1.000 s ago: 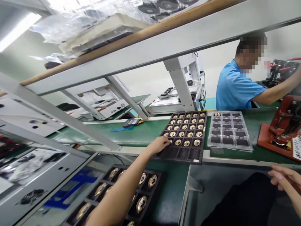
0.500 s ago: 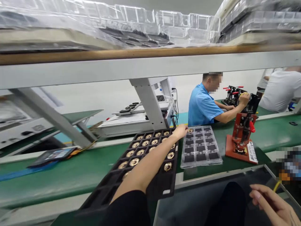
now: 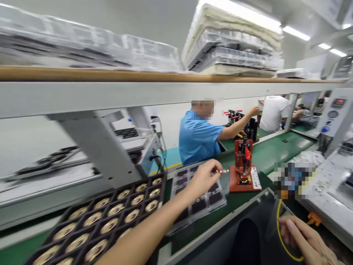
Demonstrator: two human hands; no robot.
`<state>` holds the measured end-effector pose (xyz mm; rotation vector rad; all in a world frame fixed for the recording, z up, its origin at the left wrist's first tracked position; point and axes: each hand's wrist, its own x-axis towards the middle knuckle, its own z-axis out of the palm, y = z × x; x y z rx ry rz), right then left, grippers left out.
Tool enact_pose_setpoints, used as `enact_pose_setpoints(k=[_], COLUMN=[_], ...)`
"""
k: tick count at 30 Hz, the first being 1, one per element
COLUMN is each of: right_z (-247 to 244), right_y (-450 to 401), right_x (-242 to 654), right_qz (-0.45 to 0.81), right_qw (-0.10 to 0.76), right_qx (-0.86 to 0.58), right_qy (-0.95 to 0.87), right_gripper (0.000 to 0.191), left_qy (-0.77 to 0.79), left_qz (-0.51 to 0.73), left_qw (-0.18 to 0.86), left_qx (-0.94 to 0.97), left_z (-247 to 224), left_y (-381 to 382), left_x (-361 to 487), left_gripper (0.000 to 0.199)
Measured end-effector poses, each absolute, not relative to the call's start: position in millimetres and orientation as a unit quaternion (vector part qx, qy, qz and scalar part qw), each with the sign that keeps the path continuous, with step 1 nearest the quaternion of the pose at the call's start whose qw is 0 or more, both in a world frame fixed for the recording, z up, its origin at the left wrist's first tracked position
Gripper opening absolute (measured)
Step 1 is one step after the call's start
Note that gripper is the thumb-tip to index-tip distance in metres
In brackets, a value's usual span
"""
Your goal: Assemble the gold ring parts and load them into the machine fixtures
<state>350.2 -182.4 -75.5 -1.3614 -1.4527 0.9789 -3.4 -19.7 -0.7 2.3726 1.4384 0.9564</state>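
Fingertips of L hand pinch a small shiny part, held up by the clear tray's right edge, just short of the red clamp fixture. Part mostly hidden by fingers & a bit blurred; exact shape n/a. R hand curls loosely, cut off at frame edge; yellow cable runs right by its fingertips, can't tell if grip has hold of it or is empty.

L forearm covers part of the clear tray, so some pockets can't be checked, & hides bits of the black tray w/ gold rings; that tray's also cut off at bottom. Device on right side pixelated out, ditto co-worker's head. Stacked stuff on shelf blurry.

Writing: white label on fixture base has dark marks, illegible. Red digits on display, far right, too small to read. Table is green.
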Motion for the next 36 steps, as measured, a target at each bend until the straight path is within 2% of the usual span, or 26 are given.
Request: enact_pose_setpoints(k=[3, 5, 7, 11, 15, 18, 19, 21, 22, 23, 26, 31, 36], right_z=[-40.1, -22.8, -10.4, 2.6, 2.9, -2.8, -4.4, -4.8, -3.2, -0.5, 10.1, 10.4, 1.1], right_y=[-178.3, -177.7, -181.0, -199.0, -221.2, -242.0, -251.2, -273.5, -286.0, -298.9, -334.0, -379.4, -427.4], right_x=[335.8, 334.5, 341.7, 367.4, 394.4, 425.5, 439.1, 468.8, 483.5, 497.0, 525.9, 542.0, 557.7], right_qz=[0.356, 0.355, 0.352, 0.310, 0.258, 0.199, 0.171, 0.101, 0.064, 0.029, -0.035, -0.076, -0.063], right_qw=[0.488, 0.522, 0.536, 0.542, 0.538, 0.530, 0.531, 0.539, 0.543, 0.545, 0.536, 0.556, 0.556], right_qx=[-0.531, -0.490, -0.473, -0.505, -0.563, -0.615, -0.635, -0.680, -0.700, -0.717, -0.748, -0.755, -0.776], right_qy=[-0.594, -0.601, -0.603, -0.596, -0.572, -0.549, -0.534, -0.487, -0.459, -0.433, -0.389, -0.341, -0.293], right_gripper=[0.046, 0.055, 0.059, 0.034, 0.030, 0.030, 0.031, 0.032, 0.033, 0.033, 0.034, 0.039, 0.046], left_qy=[0.221, 0.080, 0.013, -0.057, -0.102, -0.130, -0.133, -0.124, -0.117, -0.107, -0.063, -0.036, -0.011], left_qz=[0.384, 0.391, 0.377, 0.368, 0.354, 0.329, 0.319, 0.297, 0.283, 0.266, 0.196, 0.105, -0.030], left_qw=[0.093, 0.039, -0.012, -0.016, 0.016, 0.064, 0.088, 0.145, 0.172, 0.195, 0.217, 0.182, 0.141], left_qx=[0.892, 0.916, 0.926, 0.928, 0.930, 0.933, 0.934, 0.936, 0.936, 0.938, 0.954, 0.977, 0.990], left_z=[9.4, 16.0, 22.1, 28.7, 26.1, 24.6, 26.0, 32.9, 38.3, 44.8, 63.7, 72.6, 70.0], left_y=[-56.3, -72.4, -79.6, -81.9, -88.9, -91.1, -89.3, -82.9, -79.4, -76.6, -76.6, -91.9, -87.4], left_x=[71.5, 109.2, 138.1, 182.1, 223.4, 259.4, 274.2, 311.2, 334.2, 360.1, 450.6, 583.6, 640.8], left_gripper=[0.014, 0.015, 0.018, 0.025, 0.027, 0.021, 0.026, 0.052, 0.059, 0.057, 0.032, 0.030, 0.026])
